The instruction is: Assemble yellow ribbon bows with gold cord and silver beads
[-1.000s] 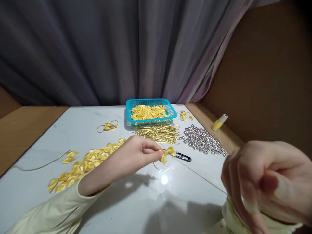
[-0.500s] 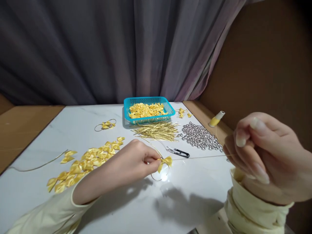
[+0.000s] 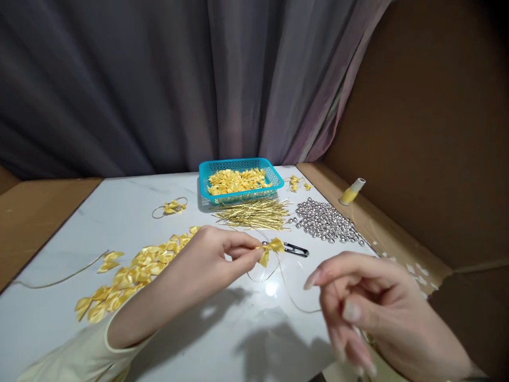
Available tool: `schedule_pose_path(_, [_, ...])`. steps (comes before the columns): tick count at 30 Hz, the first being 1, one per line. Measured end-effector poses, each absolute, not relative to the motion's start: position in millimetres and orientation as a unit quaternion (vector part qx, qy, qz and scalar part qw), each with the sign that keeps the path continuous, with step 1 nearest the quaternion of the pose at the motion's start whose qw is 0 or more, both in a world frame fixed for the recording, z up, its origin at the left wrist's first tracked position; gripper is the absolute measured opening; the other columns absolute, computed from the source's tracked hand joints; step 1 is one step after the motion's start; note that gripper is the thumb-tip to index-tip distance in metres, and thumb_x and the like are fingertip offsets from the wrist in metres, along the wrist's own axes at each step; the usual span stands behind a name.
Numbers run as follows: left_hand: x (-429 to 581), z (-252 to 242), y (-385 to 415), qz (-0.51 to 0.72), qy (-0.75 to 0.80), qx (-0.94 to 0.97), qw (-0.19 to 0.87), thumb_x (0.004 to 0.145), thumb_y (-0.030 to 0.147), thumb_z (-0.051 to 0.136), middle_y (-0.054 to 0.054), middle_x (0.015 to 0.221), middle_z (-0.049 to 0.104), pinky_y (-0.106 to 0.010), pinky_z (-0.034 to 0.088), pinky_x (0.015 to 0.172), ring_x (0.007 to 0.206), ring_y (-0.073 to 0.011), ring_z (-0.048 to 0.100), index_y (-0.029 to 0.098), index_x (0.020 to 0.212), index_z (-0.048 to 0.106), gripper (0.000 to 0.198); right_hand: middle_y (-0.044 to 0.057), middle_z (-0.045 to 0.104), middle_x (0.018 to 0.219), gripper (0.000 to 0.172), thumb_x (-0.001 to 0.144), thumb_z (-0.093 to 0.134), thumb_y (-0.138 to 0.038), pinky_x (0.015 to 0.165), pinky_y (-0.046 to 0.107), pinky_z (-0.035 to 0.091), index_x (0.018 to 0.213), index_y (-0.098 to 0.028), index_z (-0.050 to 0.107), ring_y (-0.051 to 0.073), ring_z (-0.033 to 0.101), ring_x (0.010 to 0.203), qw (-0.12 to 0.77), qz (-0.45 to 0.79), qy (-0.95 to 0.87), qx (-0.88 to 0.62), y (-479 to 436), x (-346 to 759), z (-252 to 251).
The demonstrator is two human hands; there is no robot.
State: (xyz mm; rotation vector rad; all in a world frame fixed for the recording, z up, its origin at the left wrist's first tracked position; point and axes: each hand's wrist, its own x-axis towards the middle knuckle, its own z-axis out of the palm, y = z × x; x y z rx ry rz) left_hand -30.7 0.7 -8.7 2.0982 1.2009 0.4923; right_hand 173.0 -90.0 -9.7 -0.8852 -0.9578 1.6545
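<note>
A yellow ribbon bow [image 3: 274,245] is pinched between the thumb and fingertips of my left hand [image 3: 222,254], above the white table. From the bow hangs a thin gold cord loop [image 3: 263,280], and a slack thread [image 3: 292,301] curves right toward my other hand. My right hand [image 3: 382,313] is at the lower right, thumb and index finger apart, the other fingers curled and partly blurred. The thread disappears at its fingers; whether they touch it is hidden. Behind the bow lie black thread snips [image 3: 297,250], their blades partly covered.
A blue basket [image 3: 203,183] holds yellow bows. In front lie gold cords [image 3: 254,214], with silver beads [image 3: 326,222] to their right. Loose bows [image 3: 147,262] spread at left, near a finished-looking bow loop [image 3: 174,207]. A yellow thread spool [image 3: 351,192] stands at right.
My right hand has moved left and down, and its fingers have loosened. The thread, taut before, now sags. My left hand still pinches the bow, slightly higher.
</note>
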Motion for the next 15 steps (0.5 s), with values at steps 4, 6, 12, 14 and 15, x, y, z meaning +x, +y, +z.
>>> schedule_pose_path(4, [-28.6,-8.6,-1.8,0.201,0.462,0.805,0.313,0.078,0.035,0.056,0.001,0.061,0.068,-0.021,0.044,0.055,0.058,-0.0148,0.059,0.019,0.08,0.075,0.025,0.001,0.07,0.066,0.012,0.077,0.072,-0.021,0.052,0.015,0.051,0.089,-0.019,0.073,0.006,0.062,0.048,0.505,0.691,-0.388,-0.342,-88.2,158.9,-23.8])
schedule_pose_path(6, [-28.3,-8.3,-2.4,0.202,0.457,0.809,0.309,0.078,0.035,0.056,0.001,0.061,0.068,-0.022,0.044,0.055,0.058,-0.0147,0.058,0.019,0.08,0.076,0.025,0.002,0.072,0.067,0.009,0.078,0.071,-0.02,0.053,0.016,0.051,0.086,-0.019,0.072,0.007,0.063,0.047,0.522,0.673,-0.389,-0.351,-84.9,153.1,-30.6])
schedule_pose_path(12, [-30.3,-9.7,-4.3,0.199,0.454,0.811,0.31,0.08,0.032,0.055,0.0,0.068,0.071,-0.022,0.046,0.057,0.062,-0.0155,0.06,0.02,0.081,0.075,0.024,0.002,0.072,0.063,0.011,0.079,0.07,-0.028,0.052,0.019,0.052,0.078,-0.018,0.074,0.01,0.064,0.047,0.549,0.608,-0.394,-0.417,-77.4,136.7,-45.1])
schedule_pose_path(14, [-30.8,-11.4,-5.1,0.201,0.454,0.811,0.311,0.08,0.03,0.055,0.0,0.071,0.071,-0.022,0.046,0.057,0.063,-0.0156,0.061,0.02,0.081,0.075,0.023,0.002,0.072,0.062,0.014,0.078,0.071,-0.031,0.052,0.021,0.053,0.078,-0.018,0.075,0.012,0.064,0.048,0.549,0.582,-0.399,-0.448,-76.9,131.3,-48.3])
schedule_pose_path(15, [-30.8,-12.1,-5.5,0.202,0.454,0.81,0.313,0.08,0.03,0.055,0.0,0.072,0.072,-0.022,0.047,0.057,0.064,-0.0156,0.062,0.02,0.081,0.075,0.022,0.002,0.071,0.062,0.015,0.077,0.071,-0.032,0.053,0.023,0.054,0.078,-0.018,0.075,0.013,0.064,0.048,0.552,0.566,-0.401,-0.463,-76.9,128.8,-49.8])
